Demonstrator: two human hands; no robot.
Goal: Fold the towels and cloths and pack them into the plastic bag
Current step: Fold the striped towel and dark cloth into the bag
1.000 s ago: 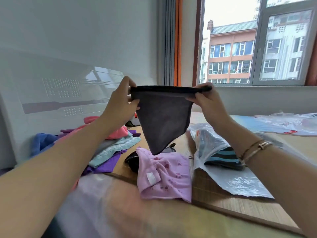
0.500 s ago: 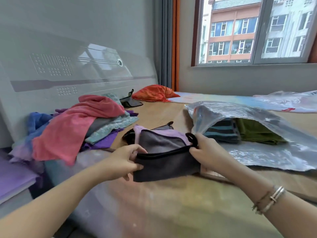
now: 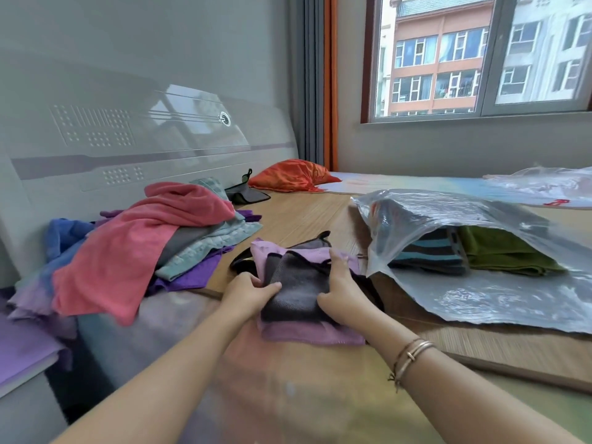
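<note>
left hand (image 3: 248, 291): fingers curled, pinching grey cloth (image 3: 296, 291) at its left edge | right hand (image 3: 341, 291): gripping its right edge | cloth: folded, lying on pink towel (image 3: 307, 333), just left of bag (image 3: 480, 251)

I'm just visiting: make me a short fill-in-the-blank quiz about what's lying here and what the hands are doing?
1. Both hands, left and right, hold a folded dark ____ cloth.
2. That cloth lies on a ____ towel.
3. Inside the clear plastic bag, beside the striped towel, lies a ____ one.

Missing: grey; lilac; green
</note>
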